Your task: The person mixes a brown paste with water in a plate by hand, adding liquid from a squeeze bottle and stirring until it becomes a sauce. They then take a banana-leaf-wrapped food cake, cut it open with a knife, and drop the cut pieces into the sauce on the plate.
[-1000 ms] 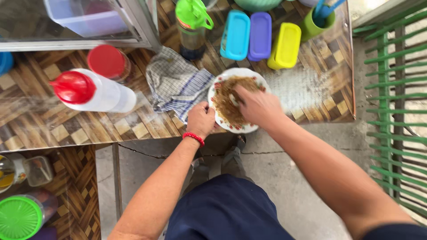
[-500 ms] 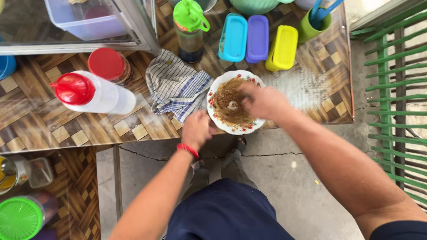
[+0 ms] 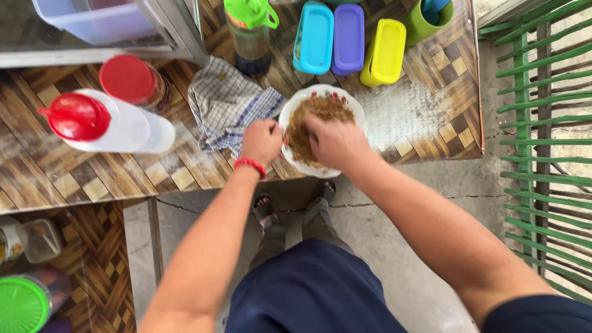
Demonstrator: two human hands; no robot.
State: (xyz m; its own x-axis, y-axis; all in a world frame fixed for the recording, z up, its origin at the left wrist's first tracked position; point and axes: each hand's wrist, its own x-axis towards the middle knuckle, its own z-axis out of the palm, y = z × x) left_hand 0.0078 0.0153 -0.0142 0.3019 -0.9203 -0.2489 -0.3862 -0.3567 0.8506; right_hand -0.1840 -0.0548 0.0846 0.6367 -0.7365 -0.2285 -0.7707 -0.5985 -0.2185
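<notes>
Mixing step: the right hand (image 3: 336, 143), fingers curled, grip contents hidden, works the brown food in the plate (image 3: 295, 111) at the counter edge, while the left hand (image 3: 261, 140), closed, steadies its rim; continued stirring calls for that brace.

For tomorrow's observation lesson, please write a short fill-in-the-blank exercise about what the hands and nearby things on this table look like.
1. The plate holds a ____ coloured food mixture.
2. The left hand wears a ____ wristband.
3. The right hand rests over the plate, beside a checked ____ on its left.
4. Behind the plate lie three lidded boxes: blue, purple and ____.

Missing words: brown; red; cloth; yellow
</notes>
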